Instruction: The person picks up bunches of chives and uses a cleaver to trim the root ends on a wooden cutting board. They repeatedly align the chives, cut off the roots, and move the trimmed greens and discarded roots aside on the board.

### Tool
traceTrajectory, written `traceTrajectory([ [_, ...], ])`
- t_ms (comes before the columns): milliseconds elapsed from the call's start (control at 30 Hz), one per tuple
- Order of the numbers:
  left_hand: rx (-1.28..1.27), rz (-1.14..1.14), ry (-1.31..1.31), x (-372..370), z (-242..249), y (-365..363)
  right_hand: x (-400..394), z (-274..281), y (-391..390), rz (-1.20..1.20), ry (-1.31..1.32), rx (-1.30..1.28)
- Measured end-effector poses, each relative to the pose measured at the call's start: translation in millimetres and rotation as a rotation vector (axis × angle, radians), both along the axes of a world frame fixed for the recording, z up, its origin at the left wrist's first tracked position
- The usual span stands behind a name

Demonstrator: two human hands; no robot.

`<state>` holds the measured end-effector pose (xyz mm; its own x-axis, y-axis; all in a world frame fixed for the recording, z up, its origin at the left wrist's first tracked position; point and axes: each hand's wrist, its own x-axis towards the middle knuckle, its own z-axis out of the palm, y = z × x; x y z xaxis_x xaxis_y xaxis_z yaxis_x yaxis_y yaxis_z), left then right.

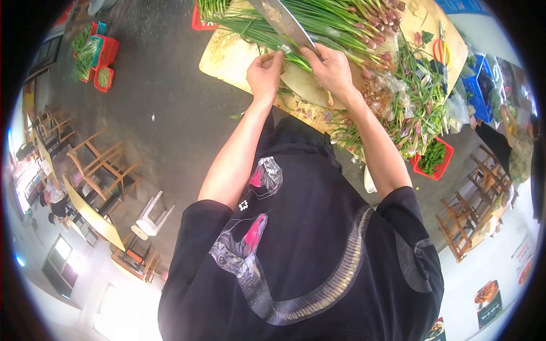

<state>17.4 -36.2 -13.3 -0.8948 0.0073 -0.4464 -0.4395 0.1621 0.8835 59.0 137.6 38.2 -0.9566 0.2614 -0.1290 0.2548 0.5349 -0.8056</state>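
My right hand (331, 71) is closed round the handle end of a broad-bladed kitchen knife (284, 24), its blade slanting up and left. My left hand (265, 77) is pinched at the green leaves of a spring onion (297, 61). That onion runs under my right hand, and its pale bulb end shows below. Beyond the knife lies a large heap of spring onions (341, 25) with purplish bulbs, on a worn yellow board (227, 55). Trimmed leaves and peelings (418, 96) are piled to the right of my right hand.
Yellow-handled scissors (441, 50) lie on the board's right side. A red basket of leafy greens (433, 158) stands below it. Red baskets (107, 54) sit on the floor far left. Wooden chairs (99, 162) and a white stool (153, 215) stand left. Another person (515, 142) is at far right.
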Motion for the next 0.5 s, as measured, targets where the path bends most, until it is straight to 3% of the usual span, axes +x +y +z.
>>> traceTrajectory([
  [500, 0.156, 0.018, -0.195, -12.0, -1.7, 0.3, -10.4, -1.0, -13.0, -0.055, -0.03, -0.025],
])
